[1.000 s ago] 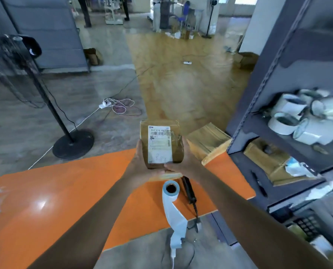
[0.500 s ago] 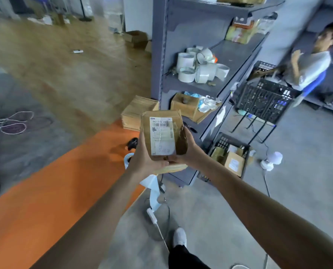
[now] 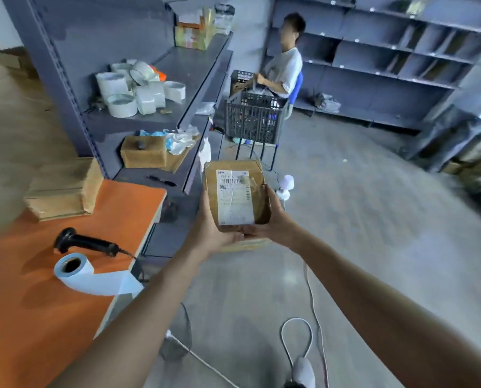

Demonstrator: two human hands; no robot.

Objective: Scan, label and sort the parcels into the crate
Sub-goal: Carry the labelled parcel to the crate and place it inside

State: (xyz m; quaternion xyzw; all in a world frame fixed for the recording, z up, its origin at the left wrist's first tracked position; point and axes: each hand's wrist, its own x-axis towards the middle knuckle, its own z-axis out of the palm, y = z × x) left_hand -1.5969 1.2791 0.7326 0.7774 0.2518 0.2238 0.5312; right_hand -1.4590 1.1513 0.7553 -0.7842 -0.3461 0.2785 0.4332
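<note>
Brown paper wrap, creased and taped, covers the parcel [image 3: 235, 197]. It looks light and fairly stiff, best held by its side edges. The left hand [image 3: 209, 233] and right hand [image 3: 277, 224] grip it there, fingers curled round it, above the floor right of the orange bench [image 3: 37, 317]. Its white label begins "867"; the rest blurs. The black crate [image 3: 254, 121] stands farther off.

Both bare forearms [image 3: 138, 309] stretch forward and meet mid-view. The left hand [image 3: 209, 229] cups the brown parcel [image 3: 235, 197] from its left side, thumb up along the edge (fingers hidden beneath). The right hand [image 3: 277, 222] grips its right side, thumb against the edge.
</note>
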